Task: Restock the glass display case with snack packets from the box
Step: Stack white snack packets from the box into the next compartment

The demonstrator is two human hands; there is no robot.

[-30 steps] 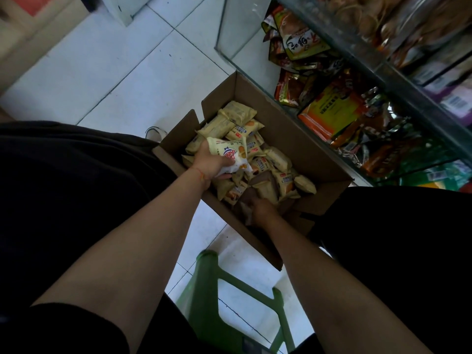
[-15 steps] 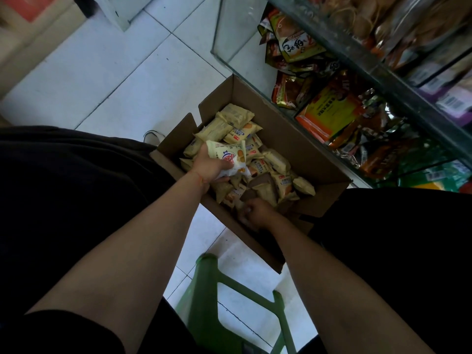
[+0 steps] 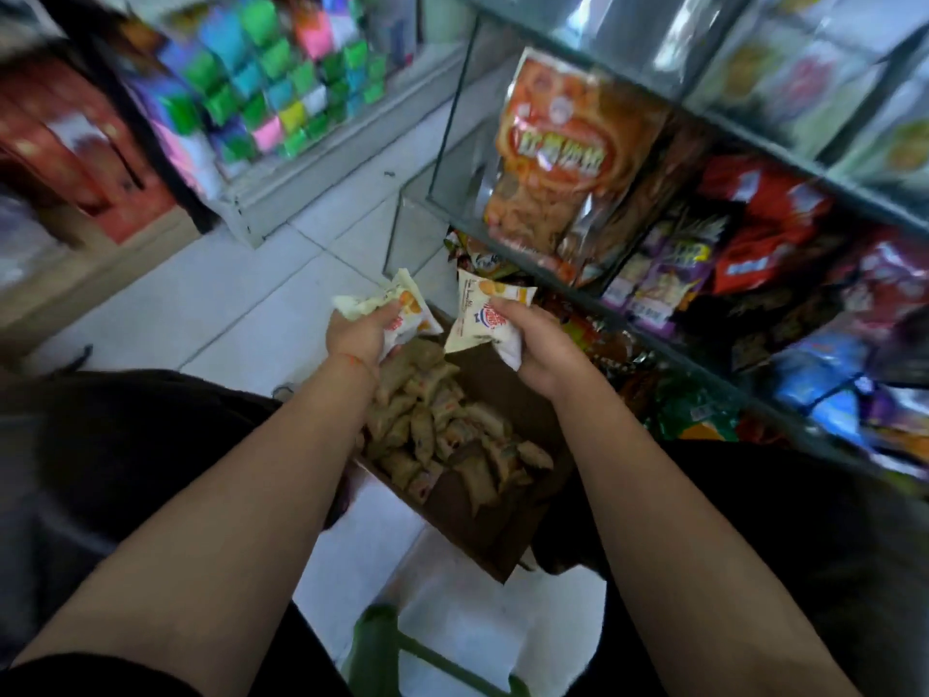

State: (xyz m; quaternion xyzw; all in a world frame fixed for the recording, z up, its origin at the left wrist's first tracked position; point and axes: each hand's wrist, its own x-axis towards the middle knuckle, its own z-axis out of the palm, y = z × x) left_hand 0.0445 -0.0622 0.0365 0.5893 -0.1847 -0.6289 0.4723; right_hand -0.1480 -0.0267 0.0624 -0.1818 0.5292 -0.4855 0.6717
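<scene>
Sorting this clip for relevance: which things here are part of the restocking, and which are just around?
Job:
left hand, gripping snack packets
right hand, gripping one snack packet
cardboard box of packets
glass display case

Around:
green stool
colourful boxes on the far shelf
red cartons

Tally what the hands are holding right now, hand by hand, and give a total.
Packets in the left hand: 2, a folded white one and an orange-printed one
Packets in the right hand: 1, a white one with a logo
Total: 3 packets held above the box
</scene>
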